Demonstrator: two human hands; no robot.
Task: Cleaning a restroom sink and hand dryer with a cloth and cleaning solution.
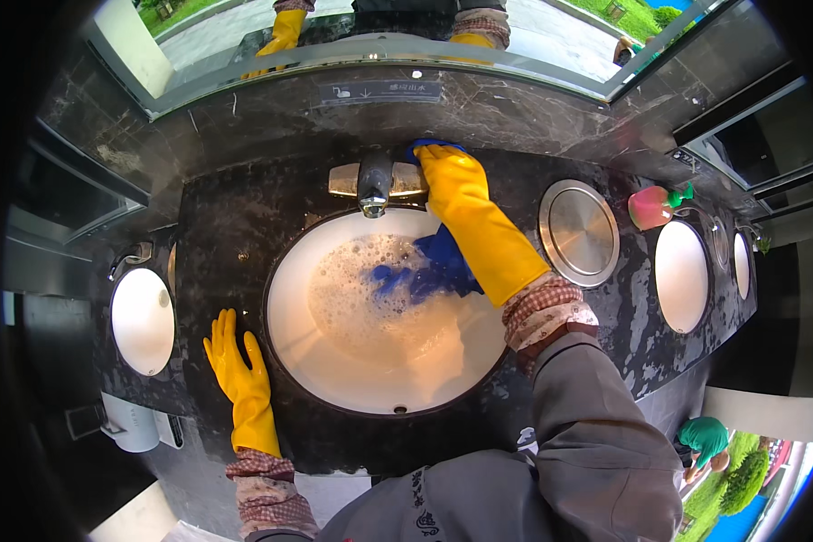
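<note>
Both my hands wear yellow rubber gloves. My right hand [455, 196] presses a blue cloth [440, 143] on the black stone counter [244, 203], behind and to the right of the metal faucet [374, 186]. More blue cloth [447, 261] hangs below that glove into the white oval basin [298, 359], which holds soapy, foamy water; whether it is one piece with the upper cloth is hidden by the glove. Left of the basin, my left hand [240, 379] lies on the counter with its fingers apart and nothing in it.
Right of my right forearm is a round metal lid [579, 232], then a soap bottle [649, 206] with a green pump. Other basins stand at left [143, 322] and right [681, 278]. A mirror [379, 51] runs above the back wall. A person in green [703, 440] is far off at lower right.
</note>
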